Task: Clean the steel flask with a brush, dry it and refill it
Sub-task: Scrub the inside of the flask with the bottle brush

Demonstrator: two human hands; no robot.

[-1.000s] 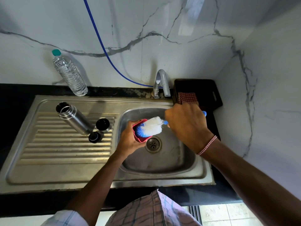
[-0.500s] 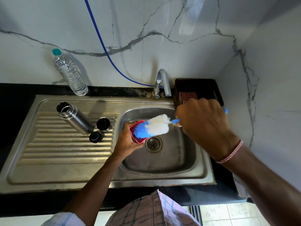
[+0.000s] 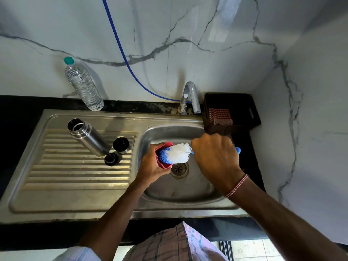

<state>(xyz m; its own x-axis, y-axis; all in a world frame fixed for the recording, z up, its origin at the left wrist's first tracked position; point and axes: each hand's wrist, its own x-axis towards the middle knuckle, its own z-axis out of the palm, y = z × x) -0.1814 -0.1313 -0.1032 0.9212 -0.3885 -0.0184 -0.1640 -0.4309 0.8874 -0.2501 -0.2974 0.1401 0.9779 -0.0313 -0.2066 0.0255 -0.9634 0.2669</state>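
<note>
The steel flask [image 3: 87,137] stands open on the ribbed drainboard, left of the basin. Two black caps [image 3: 121,145] [image 3: 111,159] sit beside its base. Over the basin my left hand [image 3: 152,164] grips a small red cup [image 3: 164,156]. My right hand [image 3: 214,157] grips the blue handle of a bottle brush [image 3: 178,153]. The brush's blue-and-white bristle head pokes into the mouth of the red cup. The handle's blue end shows past my right hand.
A clear plastic water bottle [image 3: 82,85] with a teal cap stands at the back left. The tap [image 3: 190,97] is behind the basin [image 3: 160,132], with a blue hose [image 3: 120,48] running up the wall. A dark basket [image 3: 230,112] holding a checked cloth [image 3: 220,115] sits at the right.
My right hand drew the brush partly out of the red cup to the right, then pushed it back in toward the left. My left hand kept hold of the cup.
</note>
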